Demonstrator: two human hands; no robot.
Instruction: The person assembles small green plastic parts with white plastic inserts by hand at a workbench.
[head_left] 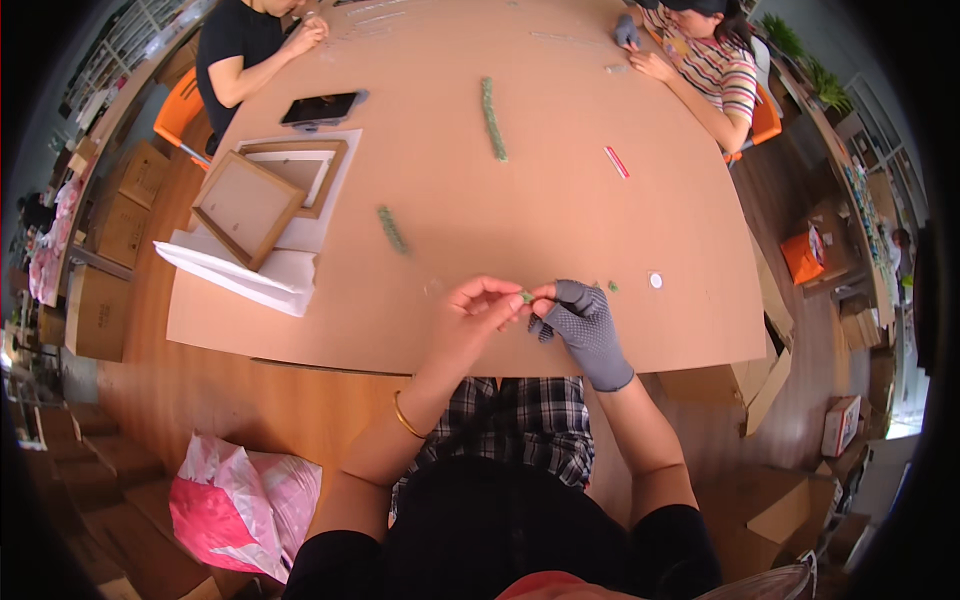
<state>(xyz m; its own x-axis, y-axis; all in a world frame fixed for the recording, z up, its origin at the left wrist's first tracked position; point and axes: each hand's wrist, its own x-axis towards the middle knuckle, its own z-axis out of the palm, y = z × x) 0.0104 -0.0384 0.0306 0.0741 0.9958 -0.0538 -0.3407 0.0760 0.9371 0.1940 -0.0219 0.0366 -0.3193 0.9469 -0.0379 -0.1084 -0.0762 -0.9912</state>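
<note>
My left hand [478, 310], bare with a gold bangle at the wrist, pinches a small green piece [527, 297] at the fingertips. Against the same piece close the fingertips of my right hand [582, 325], in a grey dotted glove with bare fingertips. Whether it is a bead or a chip is too small to tell. To the left lies a short green strand [392, 230], with what looks like a faint clear thread running from it toward my hands. A longer green strand [493, 120] lies farther off. Another green bit [612, 286] sits right of my glove.
The brown tabletop [420, 180] carries wooden frames [250, 210] and white foam sheets [290, 265] at left, a black phone [320, 109], a red-and-white stick [616, 162] and a white round piece [656, 280]. Two people sit across. A pink-and-white bag [245, 500] lies on the floor.
</note>
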